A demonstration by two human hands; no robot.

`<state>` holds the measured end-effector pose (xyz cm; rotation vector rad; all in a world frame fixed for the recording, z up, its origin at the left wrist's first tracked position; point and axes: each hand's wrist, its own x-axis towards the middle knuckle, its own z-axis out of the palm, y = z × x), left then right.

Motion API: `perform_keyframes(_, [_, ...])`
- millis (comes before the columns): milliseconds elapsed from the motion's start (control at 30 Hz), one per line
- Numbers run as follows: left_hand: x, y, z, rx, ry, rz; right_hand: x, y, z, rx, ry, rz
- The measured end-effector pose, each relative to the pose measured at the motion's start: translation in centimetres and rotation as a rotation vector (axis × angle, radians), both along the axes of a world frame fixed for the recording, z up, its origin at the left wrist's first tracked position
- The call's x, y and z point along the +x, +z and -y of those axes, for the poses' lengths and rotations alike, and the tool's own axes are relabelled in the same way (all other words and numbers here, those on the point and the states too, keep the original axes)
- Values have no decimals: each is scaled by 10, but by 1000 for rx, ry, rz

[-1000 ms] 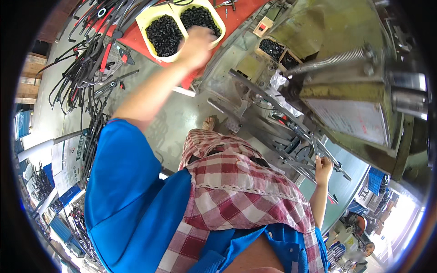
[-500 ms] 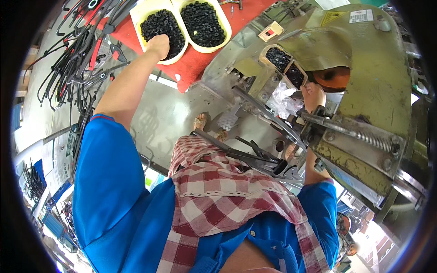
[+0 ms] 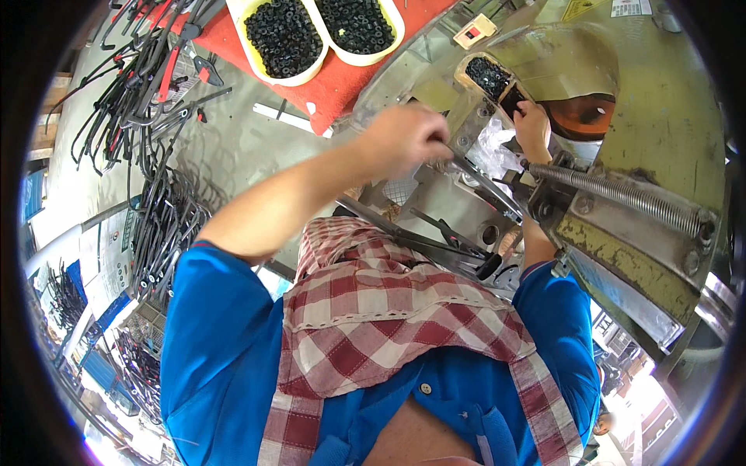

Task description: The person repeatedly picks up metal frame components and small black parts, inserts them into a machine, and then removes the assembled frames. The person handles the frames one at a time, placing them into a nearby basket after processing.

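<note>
My left hand (image 3: pixel 408 141) is in mid-air over the near side of the machine, by the upper end of a metal bar (image 3: pixel 488 186). Its fingers are curled closed and slightly blurred; whatever lies inside them is hidden. My right hand (image 3: pixel 533 128) is at the near compartment of a small two-part box (image 3: pixel 460 71) on the machine, fingertips bent together at its edge. What they pinch is too small to make out. Small black parts (image 3: pixel 488 76) fill the box's far compartment. Two yellow tubs (image 3: pixel 299 80) of small black ring-like pieces (image 3: pixel 286 37) stand beyond my left hand.
The tubs rest on a red cloth (image 3: pixel 326 109). A green machine (image 3: pixel 653 101) with a long coil spring (image 3: pixel 622 194) takes up the right side. Clear plastic film (image 3: pixel 495 147) lies beside my right hand. Bent black rods (image 3: pixel 167 225) are heaped at the left.
My left hand has come out of the left yellow tub and moved right and nearer, over the machine's side. My right hand has shifted slightly up, to the box's near compartment. The view has shifted.
</note>
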<state>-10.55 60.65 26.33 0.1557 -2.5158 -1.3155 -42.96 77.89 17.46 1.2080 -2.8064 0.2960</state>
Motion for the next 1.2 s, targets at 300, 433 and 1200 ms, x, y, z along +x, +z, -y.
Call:
perform_keyframes(300, [-40,-10,-57,-84,-46,119,10,16,23,17,-110,10])
perform_keyframes(433, [-38,-7,-58,-20,-46,54,6,16,17,-66,-90,17])
perform_keyframes(1200, [57,-76,-68,776,126,419,37,45,-51,-334,216,215])
